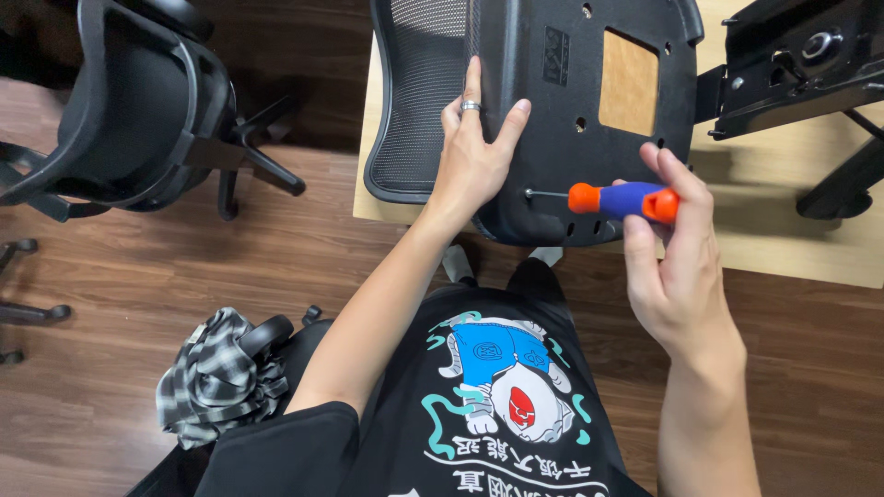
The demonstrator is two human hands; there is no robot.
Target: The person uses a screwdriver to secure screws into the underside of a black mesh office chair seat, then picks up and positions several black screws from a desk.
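Observation:
An upturned black chair seat point(552, 120) with a mesh back point(414, 92) lies on a light wooden table point(783, 230). My left hand point(471, 152), with a ring on one finger, presses flat against the seat's underside. My right hand point(677, 248) holds a screwdriver point(617, 200) with an orange and blue handle by the fingertips. Its thin metal shaft points left and its tip meets the seat's near edge, just right of my left hand.
A black metal chair mechanism point(801, 64) lies on the table at the upper right. An assembled black office chair point(138, 110) stands on the wooden floor at the left. A checked cloth point(216, 382) is bunched by a caster beside my left elbow.

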